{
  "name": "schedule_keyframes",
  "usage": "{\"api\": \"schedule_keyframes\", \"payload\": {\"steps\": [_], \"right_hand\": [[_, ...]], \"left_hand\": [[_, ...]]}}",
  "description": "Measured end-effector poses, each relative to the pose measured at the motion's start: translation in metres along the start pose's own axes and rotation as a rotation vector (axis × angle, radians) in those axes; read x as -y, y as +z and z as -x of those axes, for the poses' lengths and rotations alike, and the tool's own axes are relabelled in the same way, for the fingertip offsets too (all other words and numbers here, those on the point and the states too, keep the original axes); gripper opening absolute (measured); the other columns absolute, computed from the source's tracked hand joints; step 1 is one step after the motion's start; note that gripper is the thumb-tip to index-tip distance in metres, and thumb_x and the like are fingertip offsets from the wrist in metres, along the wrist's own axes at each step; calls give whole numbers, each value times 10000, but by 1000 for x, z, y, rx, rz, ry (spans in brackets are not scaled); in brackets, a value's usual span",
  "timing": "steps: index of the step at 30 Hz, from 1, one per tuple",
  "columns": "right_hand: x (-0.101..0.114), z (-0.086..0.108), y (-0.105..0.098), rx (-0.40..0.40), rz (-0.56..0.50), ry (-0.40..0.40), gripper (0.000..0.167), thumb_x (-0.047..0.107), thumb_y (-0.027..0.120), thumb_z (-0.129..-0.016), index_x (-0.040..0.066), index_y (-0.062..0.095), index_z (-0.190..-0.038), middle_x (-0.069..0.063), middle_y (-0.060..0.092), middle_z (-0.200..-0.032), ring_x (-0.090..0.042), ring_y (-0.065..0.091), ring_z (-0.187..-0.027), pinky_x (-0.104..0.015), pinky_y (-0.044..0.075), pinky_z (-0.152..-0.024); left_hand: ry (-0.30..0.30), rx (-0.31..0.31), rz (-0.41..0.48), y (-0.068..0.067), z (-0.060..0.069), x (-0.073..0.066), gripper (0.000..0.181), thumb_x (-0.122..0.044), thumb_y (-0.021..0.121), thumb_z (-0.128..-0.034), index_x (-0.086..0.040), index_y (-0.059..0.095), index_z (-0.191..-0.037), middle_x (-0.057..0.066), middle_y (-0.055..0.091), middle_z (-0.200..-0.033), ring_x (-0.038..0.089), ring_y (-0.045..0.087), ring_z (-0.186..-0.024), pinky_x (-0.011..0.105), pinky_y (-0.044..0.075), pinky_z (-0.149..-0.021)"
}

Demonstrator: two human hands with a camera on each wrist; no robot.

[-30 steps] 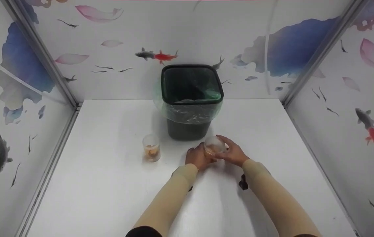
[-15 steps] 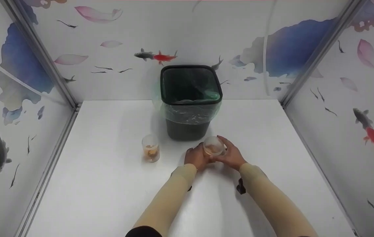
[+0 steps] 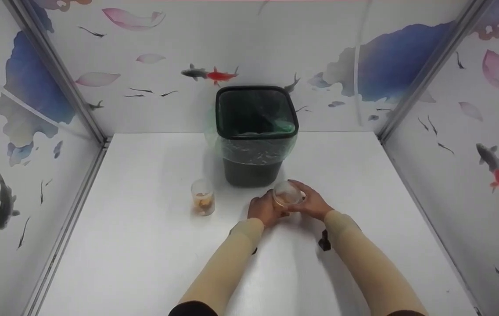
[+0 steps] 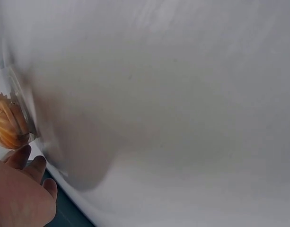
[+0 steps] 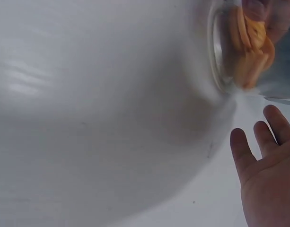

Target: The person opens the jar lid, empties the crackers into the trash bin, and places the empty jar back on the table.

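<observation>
A clear cup (image 3: pixel 287 193) is gripped between the left hand (image 3: pixel 263 210) and the right hand (image 3: pixel 314 204); orange pieces (image 5: pixel 252 47) are seen inside.

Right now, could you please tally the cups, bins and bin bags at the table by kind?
Cups: 2 (held cup, standing cup)
Bins: 1 (dark bin)
Bags: 1 (greenish bag lining the bin)
Total: 4
</observation>
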State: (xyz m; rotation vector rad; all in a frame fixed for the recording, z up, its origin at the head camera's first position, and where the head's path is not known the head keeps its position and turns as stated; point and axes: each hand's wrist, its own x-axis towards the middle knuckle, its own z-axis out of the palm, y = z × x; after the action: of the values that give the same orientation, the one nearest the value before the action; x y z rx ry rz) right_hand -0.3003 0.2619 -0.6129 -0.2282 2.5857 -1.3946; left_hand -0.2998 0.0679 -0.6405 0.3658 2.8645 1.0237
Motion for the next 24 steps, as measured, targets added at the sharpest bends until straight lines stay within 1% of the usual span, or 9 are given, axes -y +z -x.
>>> {"api": "schedule_keyframes", "payload": {"steps": [2,5,8,11,13,16,19,24], "right_hand": [[2,0,0,-2,6,-12,936,332,901,-712,234,430,-1515,-48,438,-1513,-258,378,-1378,-536,316,-1098],[3,2,5,-38,-5,-10,954,326,910,-700,216,424,-1513,-58,463,-1487,-278,422,-1340,-541,344,-1074],[4,7,12,-88,-3,6,978,366,919,-686,198,416,-1508,-73,472,-1473,-314,466,-1300,-538,378,-1044],[4,10,19,-138,-8,20,996,430,923,-668,194,416,-1492,-70,460,-1472,-335,497,-1265,-525,416,-1009],[3,9,22,-178,-7,21,1006,461,925,-652,190,417,-1476,-63,450,-1471,-333,509,-1241,-507,430,-991],[3,8,22,-205,-2,18,1018,490,928,-632,177,416,-1453,-60,444,-1465,-324,505,-1229,-498,428,-985],[1,7,18,-189,3,23,1006,492,929,-629,182,430,-1446,-56,450,-1469,-326,496,-1245,-512,418,-996],[-1,5,7,-102,-29,45,943,421,936,-653,268,475,-1461,-22,440,-1498,-302,431,-1331,-536,374,-1047]], "left_hand": [[3,-7,2,0,-1,0,777,-536,826,-762,-132,531,-1356,-9,653,-1271,189,577,-1133,363,382,-1034],[19,-16,-2,0,-1,2,765,-522,826,-768,-125,534,-1354,-1,658,-1263,191,587,-1131,373,380,-1033],[23,-20,-5,1,0,3,762,-514,825,-774,-116,534,-1355,9,659,-1262,197,593,-1126,378,379,-1032],[32,-28,-37,3,1,4,780,-518,829,-765,-102,531,-1354,19,668,-1237,210,606,-1092,384,397,-1014],[40,-37,-54,5,1,4,785,-516,836,-756,-96,532,-1345,24,676,-1213,218,614,-1071,390,403,-1008],[44,-49,-58,5,0,3,771,-513,845,-745,-103,544,-1325,21,686,-1183,229,618,-1047,399,411,-1001],[29,-45,-25,3,0,1,750,-506,852,-739,-123,558,-1313,8,686,-1192,234,607,-1049,399,409,-1005],[13,-10,6,1,-2,0,774,-511,843,-749,-148,550,-1366,-14,652,-1281,210,578,-1114,378,390,-1024]]}}
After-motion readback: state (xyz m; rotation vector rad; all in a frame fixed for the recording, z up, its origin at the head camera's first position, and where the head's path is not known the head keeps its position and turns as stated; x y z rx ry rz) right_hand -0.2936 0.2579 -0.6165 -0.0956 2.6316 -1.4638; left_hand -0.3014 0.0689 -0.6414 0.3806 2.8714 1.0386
